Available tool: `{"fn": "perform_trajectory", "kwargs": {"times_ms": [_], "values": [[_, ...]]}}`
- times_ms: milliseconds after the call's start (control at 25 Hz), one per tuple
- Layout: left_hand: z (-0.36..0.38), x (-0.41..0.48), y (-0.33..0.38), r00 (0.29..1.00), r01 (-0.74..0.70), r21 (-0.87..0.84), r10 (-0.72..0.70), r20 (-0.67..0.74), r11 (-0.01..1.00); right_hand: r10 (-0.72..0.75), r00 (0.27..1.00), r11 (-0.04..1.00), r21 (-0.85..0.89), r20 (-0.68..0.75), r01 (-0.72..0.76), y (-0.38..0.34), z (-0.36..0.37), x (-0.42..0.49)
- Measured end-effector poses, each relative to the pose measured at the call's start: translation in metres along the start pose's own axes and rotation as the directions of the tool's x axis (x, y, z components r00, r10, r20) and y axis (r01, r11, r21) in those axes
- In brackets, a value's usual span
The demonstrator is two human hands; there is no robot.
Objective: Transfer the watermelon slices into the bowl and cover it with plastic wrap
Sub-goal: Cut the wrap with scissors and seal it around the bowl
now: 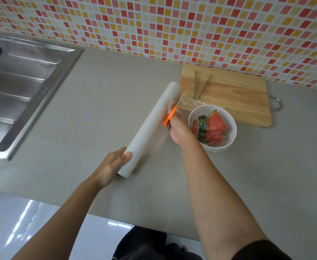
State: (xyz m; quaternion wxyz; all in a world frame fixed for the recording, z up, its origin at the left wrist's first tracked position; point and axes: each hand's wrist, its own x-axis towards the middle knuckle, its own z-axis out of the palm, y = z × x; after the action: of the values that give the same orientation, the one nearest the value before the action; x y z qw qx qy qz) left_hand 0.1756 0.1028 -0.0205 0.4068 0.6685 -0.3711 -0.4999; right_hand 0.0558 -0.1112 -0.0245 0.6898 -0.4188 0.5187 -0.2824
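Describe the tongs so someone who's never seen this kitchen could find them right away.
Start at the wooden cutting board against the tiled wall, right of the sink. The metal tongs lie on its left part, arms spread in a narrow V. They are the only thing on the board, apart from a corner of plastic film.

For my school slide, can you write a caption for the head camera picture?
Left hand steadies the plastic wrap roll while right hand snips with orange scissors beside the bowl of watermelon slices.
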Motion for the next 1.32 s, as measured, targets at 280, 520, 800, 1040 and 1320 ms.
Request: {"fn": "perform_trajectory", "kwargs": {"times_ms": [280, 520, 800, 1040, 1320], "values": [[-0.019, -0.01, 0.001, 1.0, 0.006, 0.009, -0.006, -0.003, 1.0, -0.03, 0.999, 0.999, -0.018, -0.035, 0.029, -0.007, 0.007, 0.009], [-0.028, -0.014, -0.004, 0.993, 0.064, -0.098, -0.072, -0.09, 0.993, -0.062, 0.995, 0.897, -0.441, -0.084, 0.019, -0.012, 0.018, -0.015], [-0.008, -0.005, -0.007, 0.978, 0.115, -0.023, -0.118, -0.173, 0.993, -0.29, 0.957, 0.518, -0.836, 0.027, 0.18, 0.043, 0.012, -0.092], [0.004, -0.009, -0.006, 0.976, 0.08, 0.333, -0.006, -0.217, 0.939, -0.262, 0.965, 0.353, -0.931, -0.006, 0.09, 0.049, 0.018, -0.102], [0.0, -0.007, -0.008, 0.967, 0.086, 0.532, 0.058, -0.25, 0.842, -0.182, 0.977, 0.622, -0.782, -0.108, 0.03, 0.048, 0.015, -0.105]]}}
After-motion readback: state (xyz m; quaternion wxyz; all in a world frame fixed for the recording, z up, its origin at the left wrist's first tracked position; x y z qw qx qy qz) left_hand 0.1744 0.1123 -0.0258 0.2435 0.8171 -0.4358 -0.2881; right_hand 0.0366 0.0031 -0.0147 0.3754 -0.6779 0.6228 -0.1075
